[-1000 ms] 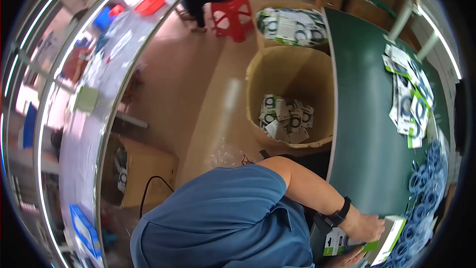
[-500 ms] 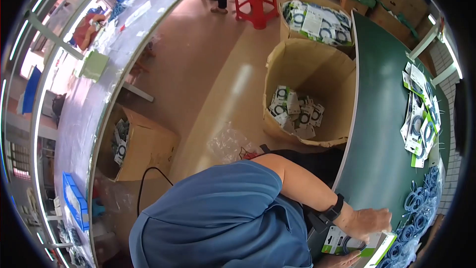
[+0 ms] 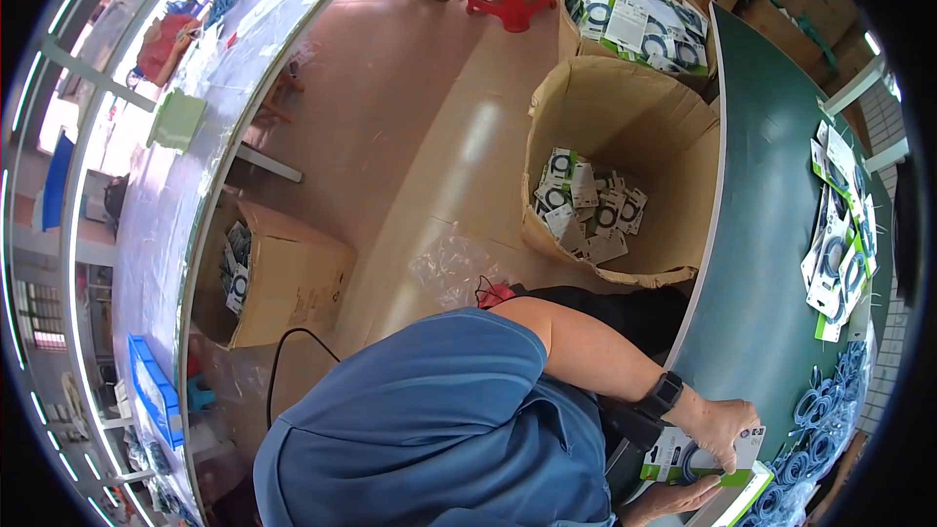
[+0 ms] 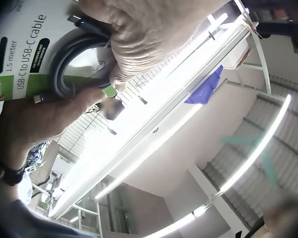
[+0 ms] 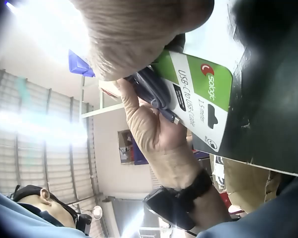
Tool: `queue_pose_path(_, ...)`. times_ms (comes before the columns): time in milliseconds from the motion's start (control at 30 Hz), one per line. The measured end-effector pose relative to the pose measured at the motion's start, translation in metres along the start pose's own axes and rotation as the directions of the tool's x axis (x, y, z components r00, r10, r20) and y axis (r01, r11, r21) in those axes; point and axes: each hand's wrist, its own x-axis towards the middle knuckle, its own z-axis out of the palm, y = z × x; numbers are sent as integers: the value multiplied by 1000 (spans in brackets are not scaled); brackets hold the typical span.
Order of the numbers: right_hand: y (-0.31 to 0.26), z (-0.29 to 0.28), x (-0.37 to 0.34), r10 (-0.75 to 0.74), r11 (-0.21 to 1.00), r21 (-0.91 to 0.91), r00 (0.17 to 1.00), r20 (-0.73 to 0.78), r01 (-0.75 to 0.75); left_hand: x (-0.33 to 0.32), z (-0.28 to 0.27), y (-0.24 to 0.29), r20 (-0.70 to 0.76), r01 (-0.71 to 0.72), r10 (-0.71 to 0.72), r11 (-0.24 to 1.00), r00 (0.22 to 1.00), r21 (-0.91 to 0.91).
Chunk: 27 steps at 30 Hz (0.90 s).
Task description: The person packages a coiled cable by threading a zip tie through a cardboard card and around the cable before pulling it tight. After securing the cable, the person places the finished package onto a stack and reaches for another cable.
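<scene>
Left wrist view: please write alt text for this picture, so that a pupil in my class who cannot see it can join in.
The left hand and right hand hold a white and green card labelled "USB-C to USB-C cable", with a coiled dark cable on it. Bright tube lights show in the background.

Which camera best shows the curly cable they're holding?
The left wrist view: the cable looks big, with much of its loop showing on the card. The right wrist view shows part of it at a slant; the head view shows it small and partly covered.
</scene>
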Motion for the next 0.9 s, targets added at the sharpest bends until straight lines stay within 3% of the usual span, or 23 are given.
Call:
queue_pose_path(100,49,-22,4,-284,906,-315,958,44,283,1,2,-3,-24,46,-47,998,999,-43)
queue_pose_path(133,56,-28,5,-283,906,-317,958,40,281,0,4,-2,-34,72,-74,996,997,-52)
queue_pose_path(233,60,-36,2,-596,564,-584,777,202,584,-3,10,4,-45,118,-121,991,992,-61)
queue_pose_path(267,56,-37,1,-600,564,-587,776,192,581,-2,13,5,-62,127,-128,992,990,-18)
queue_pose_path(367,43,-47,1,-249,928,-248,958,144,278,-7,22,7,-91,145,-139,987,986,64)
queue_pose_path(400,37,-50,-3,-246,927,-257,960,133,273,-10,25,9,-94,114,-107,991,990,70)
queue_pose_path(500,16,-55,-22,-619,535,-604,761,195,590,-19,34,11,-47,60,-57,996,997,70)
queue_pose_path(567,9,-67,-23,-636,421,-706,740,218,570,-20,42,1,-28,-114,122,974,992,196)
queue_pose_path(667,14,-96,-25,-569,445,-745,799,195,498,-17,38,22,180,-141,95,955,979,262)
queue_pose_path(700,10,-103,-34,-584,450,-726,786,202,520,-21,38,34,229,-26,-28,973,973,230)
queue_pose_path(733,16,-110,-40,-509,531,-748,856,96,399,-19,38,51,282,76,-158,956,946,282)
queue_pose_path(800,-16,-104,-53,-340,763,-596,939,-42,250,-13,46,51,322,-124,20,944,947,305)
queue_pose_path(833,-26,-102,-54,-592,440,-808,803,66,391,-10,48,55,376,-127,-30,914,926,386)
queue_pose_path(867,-52,-96,-54,-281,913,-323,958,-56,249,-9,52,57,400,-16,-108,956,910,294)
queue_pose_path(900,-81,-91,-56,31,994,112,992,-121,-17,-6,55,62,461,74,-204,956,864,284)
